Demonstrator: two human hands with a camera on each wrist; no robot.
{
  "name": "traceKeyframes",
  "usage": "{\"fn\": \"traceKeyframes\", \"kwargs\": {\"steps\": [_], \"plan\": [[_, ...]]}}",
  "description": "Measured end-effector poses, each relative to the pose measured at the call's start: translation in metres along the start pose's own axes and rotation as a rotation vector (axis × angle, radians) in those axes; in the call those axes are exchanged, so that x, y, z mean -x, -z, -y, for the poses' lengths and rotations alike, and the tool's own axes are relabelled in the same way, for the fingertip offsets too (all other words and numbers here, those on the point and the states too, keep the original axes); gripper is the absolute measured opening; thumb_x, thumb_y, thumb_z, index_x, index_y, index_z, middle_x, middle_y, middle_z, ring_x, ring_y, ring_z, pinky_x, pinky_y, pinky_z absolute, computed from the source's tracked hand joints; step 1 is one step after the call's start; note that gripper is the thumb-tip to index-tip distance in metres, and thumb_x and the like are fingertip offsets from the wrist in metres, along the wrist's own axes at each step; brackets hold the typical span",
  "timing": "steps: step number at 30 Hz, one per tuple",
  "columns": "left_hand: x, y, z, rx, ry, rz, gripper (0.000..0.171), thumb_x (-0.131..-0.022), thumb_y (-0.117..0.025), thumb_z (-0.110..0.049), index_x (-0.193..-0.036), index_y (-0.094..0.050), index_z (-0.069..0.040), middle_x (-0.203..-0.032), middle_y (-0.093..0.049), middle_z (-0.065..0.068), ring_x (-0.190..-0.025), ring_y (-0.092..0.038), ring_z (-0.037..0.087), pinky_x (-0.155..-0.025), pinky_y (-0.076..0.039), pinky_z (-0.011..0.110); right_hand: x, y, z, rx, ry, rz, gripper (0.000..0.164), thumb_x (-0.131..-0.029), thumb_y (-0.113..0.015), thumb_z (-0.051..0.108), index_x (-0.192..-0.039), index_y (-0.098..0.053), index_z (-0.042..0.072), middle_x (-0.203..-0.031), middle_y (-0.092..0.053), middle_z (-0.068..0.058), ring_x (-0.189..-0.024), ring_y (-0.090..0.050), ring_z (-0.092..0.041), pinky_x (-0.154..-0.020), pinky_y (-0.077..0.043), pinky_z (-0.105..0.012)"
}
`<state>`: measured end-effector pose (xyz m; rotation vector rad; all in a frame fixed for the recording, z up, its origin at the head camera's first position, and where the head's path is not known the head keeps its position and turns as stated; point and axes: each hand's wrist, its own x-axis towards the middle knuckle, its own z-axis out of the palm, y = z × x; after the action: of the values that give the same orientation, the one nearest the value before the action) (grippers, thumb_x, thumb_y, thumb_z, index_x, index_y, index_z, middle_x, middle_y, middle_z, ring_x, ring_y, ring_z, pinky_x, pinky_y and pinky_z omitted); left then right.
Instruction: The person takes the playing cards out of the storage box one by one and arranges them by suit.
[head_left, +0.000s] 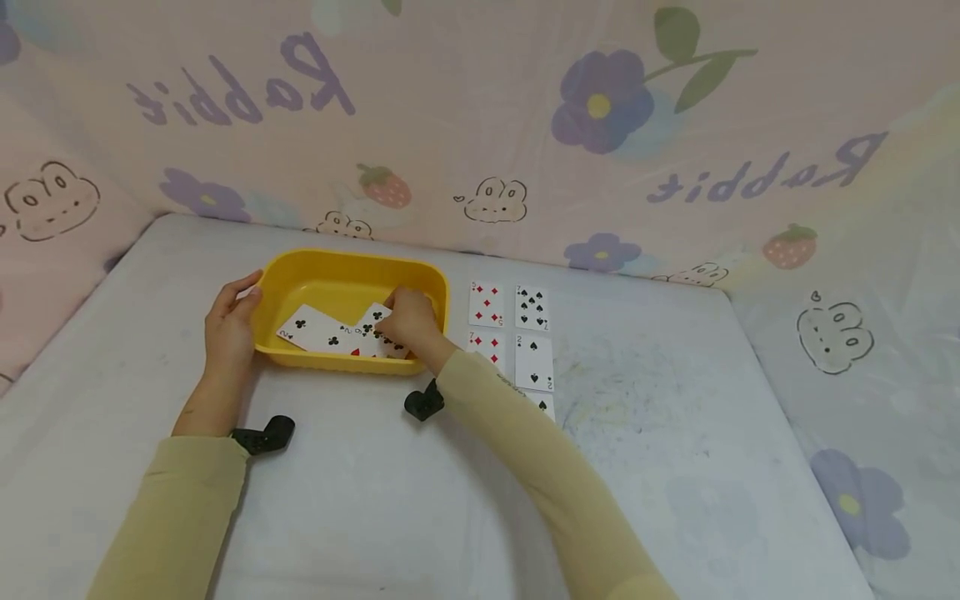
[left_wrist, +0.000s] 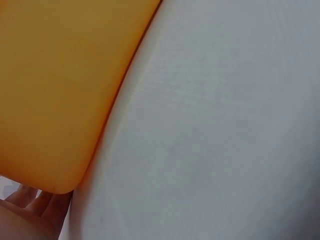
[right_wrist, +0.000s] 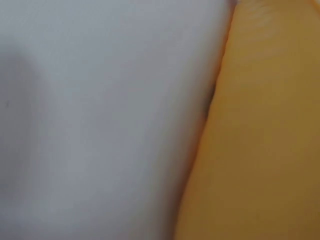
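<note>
A yellow plastic basin (head_left: 330, 265) stands on the table with several playing cards in it, among them a two of clubs (head_left: 315, 329). My left hand (head_left: 231, 325) is at the basin's left end, its fingertips at the rim. In the left wrist view its fingers (left_wrist: 42, 205) lie against the outside of the basin wall (left_wrist: 60, 100). My right hand (head_left: 411, 321) reaches inside the basin and pinches a clubs card (head_left: 367, 325), its fingertips partly hidden. The right wrist view shows only the basin's outer wall (right_wrist: 260, 125) and the white tabletop.
Right of the basin, face-up cards lie in two columns: the five of diamonds (head_left: 486, 304) above the seven of diamonds (head_left: 483, 343), and the seven of spades (head_left: 532, 308) above the two of spades (head_left: 534, 362). My right sleeve (head_left: 525, 442) partly covers lower cards. A patterned curtain (head_left: 465, 108) borders the table.
</note>
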<state>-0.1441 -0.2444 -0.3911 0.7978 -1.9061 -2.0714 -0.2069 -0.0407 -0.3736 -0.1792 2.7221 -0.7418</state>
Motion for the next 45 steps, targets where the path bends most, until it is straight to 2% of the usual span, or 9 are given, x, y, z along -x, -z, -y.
{"fn": "traceKeyframes", "kwargs": {"steps": [7,11,16,18,25,32,35,40,45], "plan": [[-0.001,-0.001,0.002,0.008,0.01,-0.007,0.034,-0.099,-0.051,-0.034,-0.132,-0.057,-0.032,-0.106,-0.052,-0.018,-0.1,-0.045,0.001,-0.101,-0.035,0.014,0.004,0.005,-0.001,-0.182,-0.049,-0.111,0.035,-0.093,-0.06,0.014,-0.126,-0.052,0.01,-0.113,-0.063,-0.007,-0.089,-0.057,-0.017,-0.08,-0.052,-0.024],[-0.002,-0.001,0.001,0.001,0.012,-0.012,0.034,-0.099,-0.051,-0.034,-0.132,-0.058,-0.032,-0.103,-0.052,-0.018,-0.098,-0.045,0.001,-0.091,-0.038,0.009,0.004,0.008,-0.002,-0.281,0.011,-0.202,0.04,-0.095,-0.055,0.01,-0.133,-0.044,0.014,-0.106,-0.065,-0.012,-0.072,-0.055,-0.016,-0.062,-0.047,-0.02],[-0.002,0.0,0.001,-0.005,-0.003,-0.016,0.034,-0.099,-0.051,-0.032,-0.132,-0.058,-0.031,-0.099,-0.052,-0.017,-0.095,-0.046,0.0,-0.077,-0.04,0.005,0.005,0.013,-0.006,-0.466,0.118,-0.245,0.045,-0.096,-0.052,0.007,-0.138,-0.04,0.018,-0.12,-0.06,-0.014,-0.088,-0.058,-0.02,-0.08,-0.051,-0.028],[-0.001,0.0,0.001,-0.011,-0.011,-0.014,0.034,-0.099,-0.051,-0.033,-0.132,-0.058,-0.031,-0.099,-0.052,-0.017,-0.094,-0.046,0.0,-0.078,-0.04,0.005,0.006,0.016,-0.009,-0.527,0.143,-0.26,0.042,-0.096,-0.052,0.007,-0.136,-0.044,0.017,-0.125,-0.058,-0.012,-0.103,-0.057,-0.022,-0.092,-0.049,-0.033],[0.0,-0.001,0.0,-0.009,-0.007,-0.014,0.034,-0.098,-0.052,-0.034,-0.131,-0.058,-0.032,-0.103,-0.052,-0.019,-0.096,-0.046,0.0,-0.08,-0.04,0.004,0.008,0.025,-0.019,-0.629,0.228,-0.374,0.031,-0.095,-0.056,0.008,-0.125,-0.056,0.011,-0.133,-0.056,-0.002,-0.13,-0.047,-0.017,-0.109,-0.036,-0.031],[-0.002,0.0,-0.001,-0.014,-0.001,-0.007,0.035,-0.098,-0.052,-0.036,-0.132,-0.057,-0.032,-0.117,-0.053,-0.015,-0.101,-0.046,0.001,-0.092,-0.038,0.006,0.007,0.039,-0.031,-0.758,0.246,-0.487,0.031,-0.093,-0.057,0.005,-0.124,-0.057,0.01,-0.132,-0.056,-0.002,-0.123,-0.048,-0.016,-0.102,-0.043,-0.03],[-0.002,0.0,-0.001,-0.004,0.005,-0.003,0.035,-0.098,-0.051,-0.036,-0.133,-0.057,-0.032,-0.121,-0.053,-0.012,-0.103,-0.046,0.001,-0.092,-0.038,0.006,0.007,0.046,-0.038,-0.788,0.262,-0.515,0.033,-0.092,-0.057,0.002,-0.124,-0.058,0.009,-0.129,-0.057,-0.006,-0.114,-0.053,-0.017,-0.092,-0.047,-0.026],[-0.003,0.0,0.0,0.012,0.019,0.006,0.036,-0.098,-0.053,-0.036,-0.133,-0.057,-0.033,-0.126,-0.052,-0.01,-0.104,-0.046,0.001,-0.095,-0.037,0.007,0.006,0.053,-0.057,-0.811,0.28,-0.539,0.034,-0.091,-0.057,0.0,-0.124,-0.058,0.008,-0.125,-0.058,-0.01,-0.099,-0.059,-0.019,-0.075,-0.049,-0.022],[-0.003,0.001,0.002,0.022,0.013,0.009,0.036,-0.097,-0.054,-0.038,-0.132,-0.057,-0.033,-0.125,-0.052,-0.012,-0.103,-0.045,0.001,-0.093,-0.039,0.006,0.004,0.061,-0.081,-0.783,0.301,-0.59,0.034,-0.092,-0.058,0.001,-0.125,-0.057,0.006,-0.129,-0.057,-0.008,-0.105,-0.055,-0.019,-0.074,-0.046,-0.019]]}}
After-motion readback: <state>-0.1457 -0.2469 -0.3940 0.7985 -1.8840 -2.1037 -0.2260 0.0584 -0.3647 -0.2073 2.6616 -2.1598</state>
